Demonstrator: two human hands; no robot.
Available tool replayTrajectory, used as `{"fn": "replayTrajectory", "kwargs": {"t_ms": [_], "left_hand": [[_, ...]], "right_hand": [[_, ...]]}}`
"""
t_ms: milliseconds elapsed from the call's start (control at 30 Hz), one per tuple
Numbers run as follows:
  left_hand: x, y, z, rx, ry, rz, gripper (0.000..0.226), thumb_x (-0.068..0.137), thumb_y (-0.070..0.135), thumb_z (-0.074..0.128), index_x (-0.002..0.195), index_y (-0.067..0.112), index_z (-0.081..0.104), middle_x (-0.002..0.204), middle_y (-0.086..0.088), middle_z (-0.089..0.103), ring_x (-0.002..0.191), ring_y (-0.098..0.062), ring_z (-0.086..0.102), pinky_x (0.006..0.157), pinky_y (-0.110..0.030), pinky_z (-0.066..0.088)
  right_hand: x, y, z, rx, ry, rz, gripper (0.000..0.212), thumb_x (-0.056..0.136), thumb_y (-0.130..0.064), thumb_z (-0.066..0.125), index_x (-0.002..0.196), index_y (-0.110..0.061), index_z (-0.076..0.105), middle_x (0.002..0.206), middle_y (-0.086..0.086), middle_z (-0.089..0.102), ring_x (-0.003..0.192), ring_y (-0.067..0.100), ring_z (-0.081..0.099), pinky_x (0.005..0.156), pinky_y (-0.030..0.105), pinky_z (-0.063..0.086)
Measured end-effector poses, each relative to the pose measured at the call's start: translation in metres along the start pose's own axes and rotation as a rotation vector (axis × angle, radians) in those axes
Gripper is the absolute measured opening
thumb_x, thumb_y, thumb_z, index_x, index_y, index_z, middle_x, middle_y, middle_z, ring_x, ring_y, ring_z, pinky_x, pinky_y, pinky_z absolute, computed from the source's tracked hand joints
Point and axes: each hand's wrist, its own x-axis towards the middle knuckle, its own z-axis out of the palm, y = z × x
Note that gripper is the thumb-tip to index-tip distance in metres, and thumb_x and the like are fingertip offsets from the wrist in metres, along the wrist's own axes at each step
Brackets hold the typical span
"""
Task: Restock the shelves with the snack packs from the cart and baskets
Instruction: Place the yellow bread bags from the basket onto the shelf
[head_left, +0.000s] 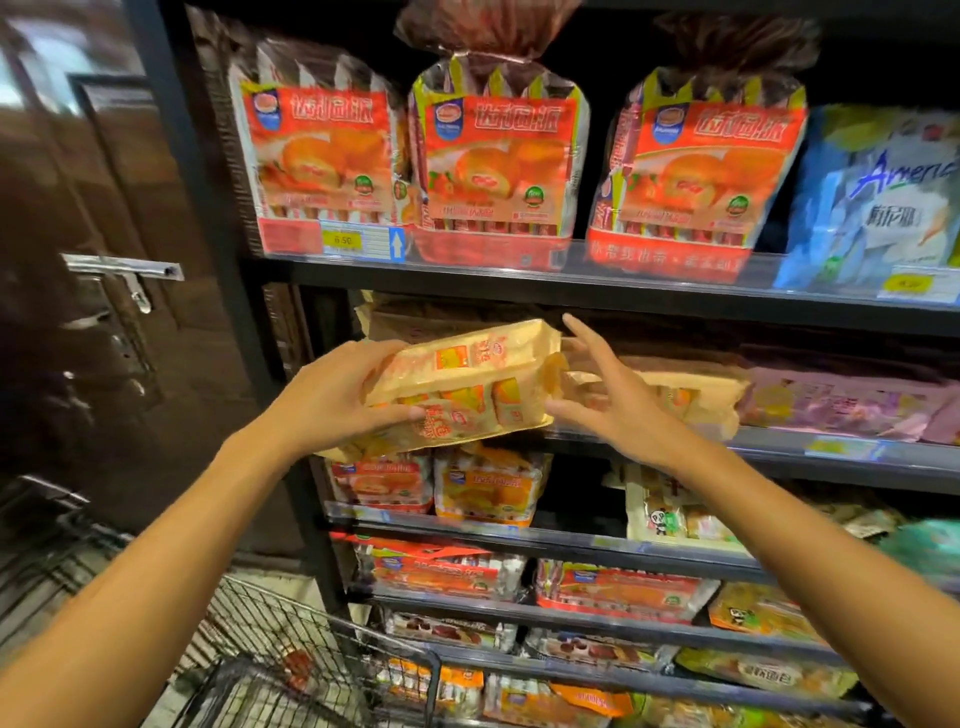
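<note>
**Placing a yellow snack pack on the second shelf**

Standing over the wire cart (291, 670) at the lower left, you are working with both arms raised toward the shelving. Its basket is showing little stock from this angle; what remains inside cannot be told.

Your left hand (337, 400) is gripping the yellow snack pack (467, 384) by its left end, thumb on top and fingers curled beneath. Your right hand (608, 400) is holding nothing: the fingers are spread and straight, just beside the pack's right end, and whether the thumb is touching the wrapper cannot be told.

The pack is being held tilted at the front lip of the second shelf (779, 452), partly over the edge and not yet resting flat. Behind it, similar yellow packs (691, 395) are lying on that shelf, with pink packs (852, 405) further right. Above, red bagged cakes (498, 166) are standing upright.

Judgement: the placing step is in hand. The next move is calling for levelling the pack, steadying its right end and sliding it back alongside its like.
</note>
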Motion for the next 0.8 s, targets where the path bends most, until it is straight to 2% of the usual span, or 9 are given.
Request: {"fn": "replayTrajectory", "kwargs": {"t_ms": [33, 100, 200, 300, 367, 500, 600, 700, 800], "left_hand": [[0.004, 0.002, 0.000, 0.029, 0.010, 0.032, 0.078, 0.079, 0.074, 0.066, 0.143, 0.034, 0.045, 0.130, 0.017, 0.056, 0.117, -0.010, 0.052, 0.093, -0.040, 0.049], [0.014, 0.000, 0.001, 0.117, 0.058, 0.082, 0.083, 0.078, 0.073, 0.066, 0.144, 0.027, 0.046, 0.134, 0.007, 0.059, 0.120, -0.017, 0.054, 0.096, -0.045, 0.048], [0.028, -0.002, 0.000, 0.233, 0.148, 0.151, 0.084, 0.080, 0.057, 0.077, 0.146, 0.015, 0.047, 0.139, -0.006, 0.057, 0.127, -0.026, 0.049, 0.107, -0.044, 0.037], [0.040, -0.010, 0.002, 0.272, 0.183, 0.166, 0.082, 0.081, 0.042, 0.081, 0.147, 0.011, 0.045, 0.141, -0.010, 0.053, 0.128, -0.028, 0.044, 0.109, -0.044, 0.034], [0.046, -0.016, 0.010, 0.278, 0.157, 0.150, 0.079, 0.082, 0.036, 0.081, 0.146, 0.010, 0.045, 0.135, -0.012, 0.055, 0.122, -0.031, 0.047, 0.104, -0.044, 0.038], [0.055, -0.030, 0.025, 0.257, 0.113, 0.097, 0.073, 0.083, 0.031, 0.081, 0.143, 0.006, 0.047, 0.122, -0.018, 0.058, 0.111, -0.037, 0.052, 0.093, -0.045, 0.040], [0.059, -0.041, 0.032, 0.288, 0.083, 0.072, 0.071, 0.083, 0.032, 0.081, 0.141, 0.003, 0.049, 0.115, -0.021, 0.060, 0.103, -0.041, 0.054, 0.088, -0.049, 0.042], [0.057, -0.056, 0.045, 0.295, 0.019, 0.030, 0.073, 0.089, 0.035, 0.075, 0.148, 0.006, 0.042, 0.122, -0.020, 0.058, 0.111, -0.041, 0.052, 0.096, -0.051, 0.039], [0.052, -0.065, 0.064, 0.310, 0.024, 0.070, 0.068, 0.093, 0.031, 0.069, 0.151, 0.015, 0.038, 0.133, -0.017, 0.051, 0.123, -0.042, 0.047, 0.105, -0.056, 0.036]], "right_hand": [[0.002, -0.006, 0.012, 0.038, 0.020, -0.003, 0.090, 0.087, -0.048, 0.071, 0.154, -0.052, 0.012, 0.156, -0.023, 0.033, 0.136, -0.008, 0.039, 0.105, 0.021, 0.043], [0.006, -0.011, 0.031, 0.070, 0.136, -0.004, 0.090, 0.085, -0.043, 0.076, 0.153, -0.052, 0.018, 0.155, -0.019, 0.037, 0.137, -0.001, 0.041, 0.106, 0.027, 0.045], [0.015, -0.007, 0.054, 0.084, 0.285, 0.004, 0.084, 0.086, -0.034, 0.079, 0.151, -0.044, 0.027, 0.152, -0.014, 0.039, 0.134, 0.004, 0.042, 0.107, 0.033, 0.046], [0.027, -0.004, 0.071, 0.009, 0.377, 0.000, 0.079, 0.087, -0.032, 0.077, 0.150, -0.040, 0.029, 0.148, -0.008, 0.044, 0.131, 0.009, 0.045, 0.105, 0.038, 0.048], [0.034, -0.001, 0.076, -0.121, 0.411, -0.015, 0.078, 0.088, -0.038, 0.075, 0.151, -0.037, 0.029, 0.147, -0.006, 0.045, 0.132, 0.013, 0.043, 0.106, 0.040, 0.045], [0.048, 0.000, 0.076, -0.244, 0.359, -0.010, 0.079, 0.090, -0.042, 0.071, 0.154, -0.035, 0.025, 0.145, -0.005, 0.046, 0.132, 0.014, 0.039, 0.106, 0.037, 0.040], [0.056, 0.003, 0.078, -0.294, 0.295, 0.018, 0.076, 0.092, -0.047, 0.068, 0.153, -0.035, 0.024, 0.137, -0.002, 0.052, 0.126, 0.017, 0.044, 0.100, 0.037, 0.044], [0.066, 0.012, 0.083, -0.413, 0.185, 0.064, 0.068, 0.094, -0.053, 0.061, 0.149, -0.031, 0.030, 0.133, 0.001, 0.057, 0.121, 0.021, 0.051, 0.097, 0.040, 0.049], [0.066, 0.021, 0.092, -0.632, 0.172, 0.051, 0.060, 0.098, -0.051, 0.053, 0.149, -0.023, 0.036, 0.140, 0.006, 0.049, 0.127, 0.024, 0.043, 0.102, 0.038, 0.042]]}}
